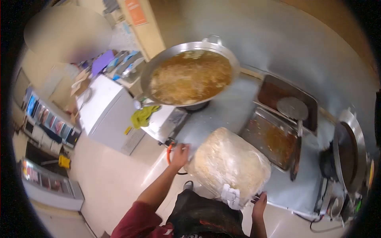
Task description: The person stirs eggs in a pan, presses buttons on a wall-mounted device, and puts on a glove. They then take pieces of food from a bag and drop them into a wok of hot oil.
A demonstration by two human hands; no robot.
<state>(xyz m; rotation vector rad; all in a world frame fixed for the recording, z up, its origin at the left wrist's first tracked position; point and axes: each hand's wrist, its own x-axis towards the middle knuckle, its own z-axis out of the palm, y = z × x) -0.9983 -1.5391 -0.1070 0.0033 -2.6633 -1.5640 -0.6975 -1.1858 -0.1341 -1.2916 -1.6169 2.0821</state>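
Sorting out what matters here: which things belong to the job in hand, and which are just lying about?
In hand: plastic bag of pale food, left hand at its far corner, right hand at its near, labelled end.
Lying about: bubbling wok, greasy tray, skimmer, green cloth, white cabinet; none touched.

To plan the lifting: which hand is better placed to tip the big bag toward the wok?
Probably the left hand: it is at the end of the bag nearest the wok. The right hand touches the opposite end, by the label.
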